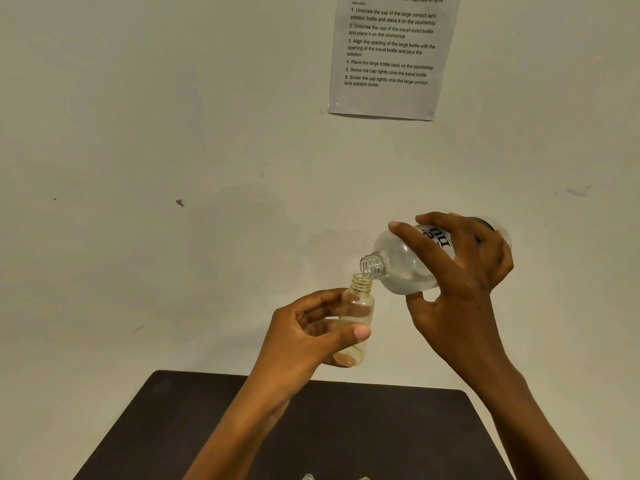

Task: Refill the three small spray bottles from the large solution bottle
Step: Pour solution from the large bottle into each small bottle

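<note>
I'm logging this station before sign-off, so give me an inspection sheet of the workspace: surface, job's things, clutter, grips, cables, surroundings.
Surface: dark table, set against the wall.
Job's things: large solution bottle, uncapped and tilted, its neck just above the mouth of the small bottle, which is uncapped, yellowish and held in the air.
Clutter: small items cut off at the bottom edge; cannot tell what they are.
Grips: left hand holds the small bottle; right hand wraps the large solution bottle.
Cables: nothing seen.
Surroundings: pale wall with a printed instruction sheet.
</note>
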`<move>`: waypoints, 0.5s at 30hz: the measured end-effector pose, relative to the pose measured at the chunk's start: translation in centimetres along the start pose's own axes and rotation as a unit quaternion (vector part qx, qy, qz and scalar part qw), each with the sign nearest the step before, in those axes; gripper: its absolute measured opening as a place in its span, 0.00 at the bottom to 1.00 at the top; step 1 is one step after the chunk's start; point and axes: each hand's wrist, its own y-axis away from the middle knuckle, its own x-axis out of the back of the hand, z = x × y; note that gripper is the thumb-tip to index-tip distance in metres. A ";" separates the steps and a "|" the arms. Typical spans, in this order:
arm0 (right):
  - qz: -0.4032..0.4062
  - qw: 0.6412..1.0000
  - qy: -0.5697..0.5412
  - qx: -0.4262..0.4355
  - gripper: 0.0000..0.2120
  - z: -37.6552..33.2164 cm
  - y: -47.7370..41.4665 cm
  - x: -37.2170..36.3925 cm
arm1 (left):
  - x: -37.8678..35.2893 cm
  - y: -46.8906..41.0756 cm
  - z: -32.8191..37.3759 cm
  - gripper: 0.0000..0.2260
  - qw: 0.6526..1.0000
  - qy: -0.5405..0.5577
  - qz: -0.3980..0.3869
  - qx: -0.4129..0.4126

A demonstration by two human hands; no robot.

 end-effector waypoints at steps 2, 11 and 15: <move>0.002 1.000 0.001 0.000 0.34 0.0 0.0 0.0 | 0.0 0.0 0.0 0.21 1.000 -0.001 0.000 0.000; -0.008 1.000 0.003 0.003 0.39 0.1 -0.1 -0.1 | 0.1 -0.1 0.0 0.20 1.000 0.003 0.000 -0.002; -0.002 1.000 0.003 0.006 0.36 0.1 -0.1 -0.1 | 0.1 -0.1 0.0 0.20 1.000 0.001 0.000 -0.003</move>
